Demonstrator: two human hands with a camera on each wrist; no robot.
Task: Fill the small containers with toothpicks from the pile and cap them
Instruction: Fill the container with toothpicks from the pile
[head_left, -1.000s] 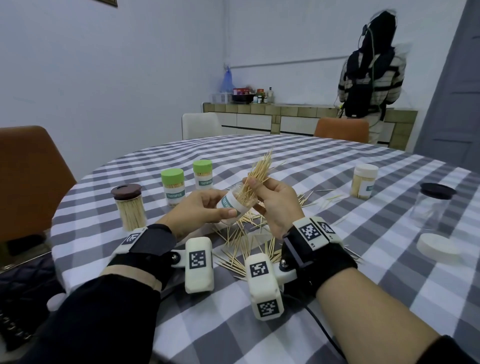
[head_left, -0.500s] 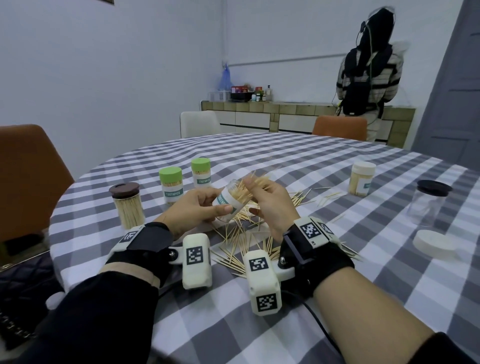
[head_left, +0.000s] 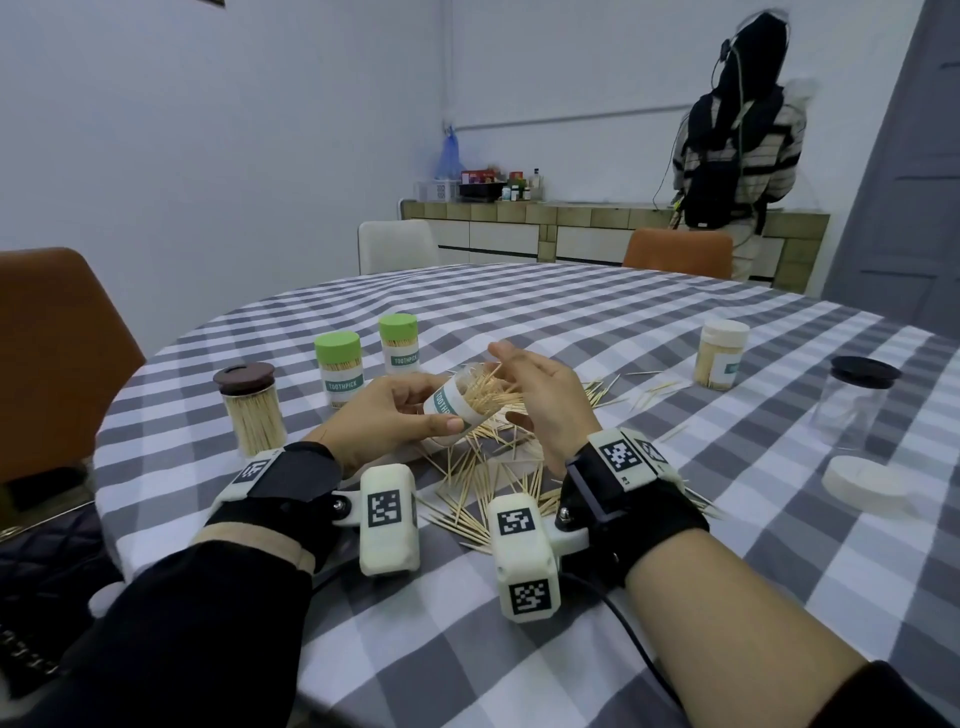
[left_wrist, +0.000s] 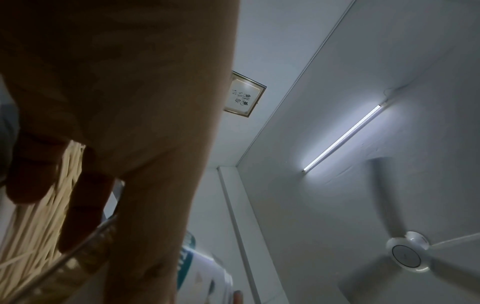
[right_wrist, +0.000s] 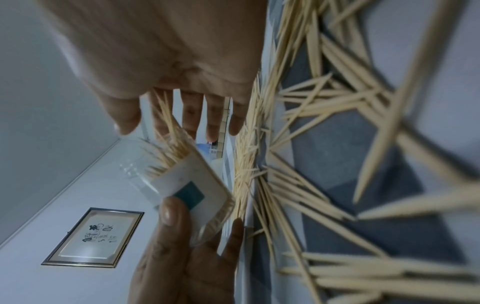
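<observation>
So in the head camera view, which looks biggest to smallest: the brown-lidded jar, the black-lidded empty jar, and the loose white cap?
1. Black-lidded empty jar.
2. Brown-lidded jar, a close second; the wide lens makes the gap unsure.
3. Loose white cap, flat and clearly smallest.

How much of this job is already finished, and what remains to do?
Done: two green-capped containers, a brown-lidded jar and a white-capped container stand filled. In hand: the left hand grips an uncapped container, the right hand open at its mouth. Left: the pile, a white cap, an empty black-lidded jar.
</observation>
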